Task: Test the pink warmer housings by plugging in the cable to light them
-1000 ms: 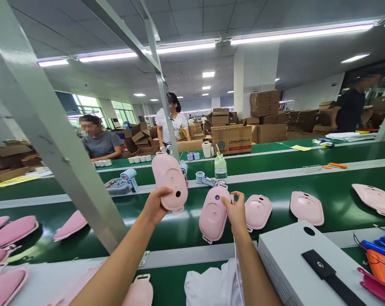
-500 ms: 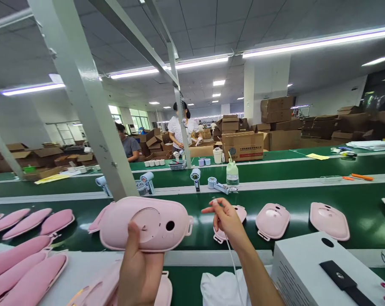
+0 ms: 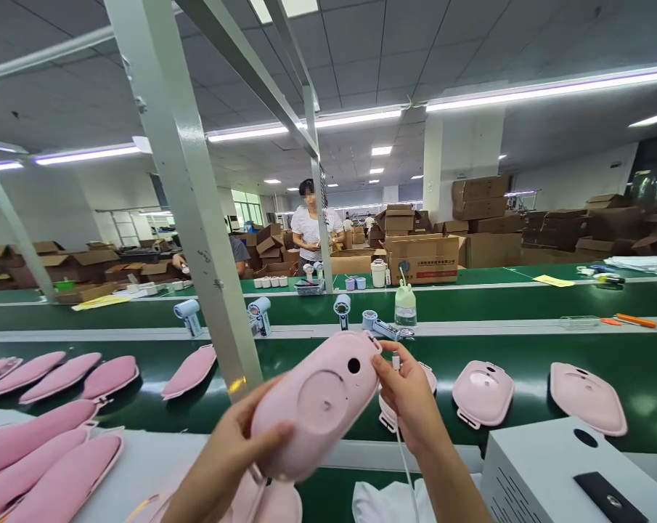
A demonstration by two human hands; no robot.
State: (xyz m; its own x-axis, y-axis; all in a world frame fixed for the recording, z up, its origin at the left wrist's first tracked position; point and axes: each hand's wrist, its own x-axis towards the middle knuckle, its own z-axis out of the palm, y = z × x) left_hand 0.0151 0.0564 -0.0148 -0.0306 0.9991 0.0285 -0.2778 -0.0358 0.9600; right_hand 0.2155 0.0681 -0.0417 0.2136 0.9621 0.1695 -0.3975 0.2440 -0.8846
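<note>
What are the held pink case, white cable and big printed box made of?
Pink case: probably hard plastic, smooth satin, from its molded recess and soft sheen. White cable: likely plastic or rubber coating; smooth, gently curved. Box: apparently cardboard; matte brown, printed.

Bright ceiling tubes (image 3: 551, 88), glare on belt (image 3: 532, 349), stretched edges

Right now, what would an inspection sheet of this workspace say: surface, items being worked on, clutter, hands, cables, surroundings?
Surface: glossy green belt, pink shells lying along it.
Items: one oval pink shell held up, tilted, round dark opening facing the camera.
Clutter: light-blue handheld fans and a light-green bottle along the grey rail; vented grey box, near right.
Left hand: grips the held shell's lower end.
Right hand: holds a white plug beside the shell's upper end.
Cables: white cable hangs from the plug; far end unseen.
Surroundings: cardboard boxes; person in white top.
</note>
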